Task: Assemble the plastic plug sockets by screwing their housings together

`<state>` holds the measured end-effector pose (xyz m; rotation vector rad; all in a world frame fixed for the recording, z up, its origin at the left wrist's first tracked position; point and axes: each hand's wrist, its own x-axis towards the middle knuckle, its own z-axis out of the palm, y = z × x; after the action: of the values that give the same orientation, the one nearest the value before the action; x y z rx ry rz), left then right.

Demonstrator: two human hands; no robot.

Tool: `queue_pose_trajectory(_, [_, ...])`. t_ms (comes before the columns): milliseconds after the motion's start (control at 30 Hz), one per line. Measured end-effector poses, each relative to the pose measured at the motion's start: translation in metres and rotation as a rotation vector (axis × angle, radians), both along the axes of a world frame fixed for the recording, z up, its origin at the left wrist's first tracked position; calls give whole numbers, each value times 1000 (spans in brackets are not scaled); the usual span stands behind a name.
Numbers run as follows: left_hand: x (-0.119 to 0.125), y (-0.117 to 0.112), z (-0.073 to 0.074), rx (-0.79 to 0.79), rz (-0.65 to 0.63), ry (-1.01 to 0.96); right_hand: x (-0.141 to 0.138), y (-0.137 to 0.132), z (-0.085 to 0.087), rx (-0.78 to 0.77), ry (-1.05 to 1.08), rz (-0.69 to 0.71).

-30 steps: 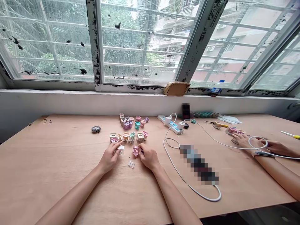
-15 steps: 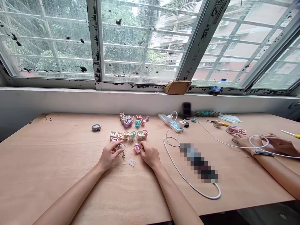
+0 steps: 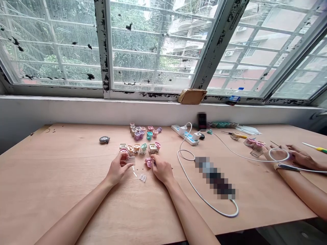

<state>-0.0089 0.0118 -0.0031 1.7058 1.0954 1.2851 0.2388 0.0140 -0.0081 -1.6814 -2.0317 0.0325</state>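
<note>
Head view shows two bare hands over a wooden bench [image 3: 63, 177]. The left hand [image 3: 118, 169] pinches one small clear casing [image 3: 130, 160] between thumb and fingers, lifted just off the wood. The right hand [image 3: 160, 168] has its fingers closed on one pink plug shell [image 3: 148, 162], which rests on the bench just beside the casing.

Between the hands lie two thin white pins [image 3: 134, 171] and one flat clear piece [image 3: 142, 177], apart from each other.

Just beyond the hands stands a row of six plug shells [image 3: 152, 148], with a seventh, pink one [image 3: 124, 150], in front of its left end. Farther back is a cluster of about ten pastel shells [image 3: 145, 132]; an exact count cannot be made.

One grey object [image 3: 104, 140] lies to the left. To the right are one power strip [image 3: 185, 134] and one white cable [image 3: 204, 201] that loops across the bench.

At the far right, a co-worker's two hands [image 3: 298, 157] rest on the bench.
</note>
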Motion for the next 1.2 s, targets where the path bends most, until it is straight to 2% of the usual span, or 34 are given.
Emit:
queue_pose_trajectory(200, [-6, 6, -3, 1, 7, 37, 0, -1, -1, 33, -10, 5])
queue_pose_trajectory(400, [-14, 7, 3, -23, 159, 211, 1, -3, 0, 76, -35, 87])
queue_pose_trajectory(500, [-16, 9, 0, -3, 185, 247, -1, -4, 1, 70, -65, 124])
queue_pose_trajectory(767, [-13, 14, -12, 48, 185, 288, -3, -2, 1, 27, -137, 91])
queue_pose_trajectory(900, [-14, 13, -10, 83, 174, 313, -3, -2, 1, 57, -150, 94])
queue_pose_trajectory(1067, [-19, 12, -3, 189, 119, 434, -5, -3, 0, 136, -118, 139])
queue_pose_trajectory(1200, [-21, 13, -3, 213, 111, 447, -7, -4, 1, 186, -113, 169])
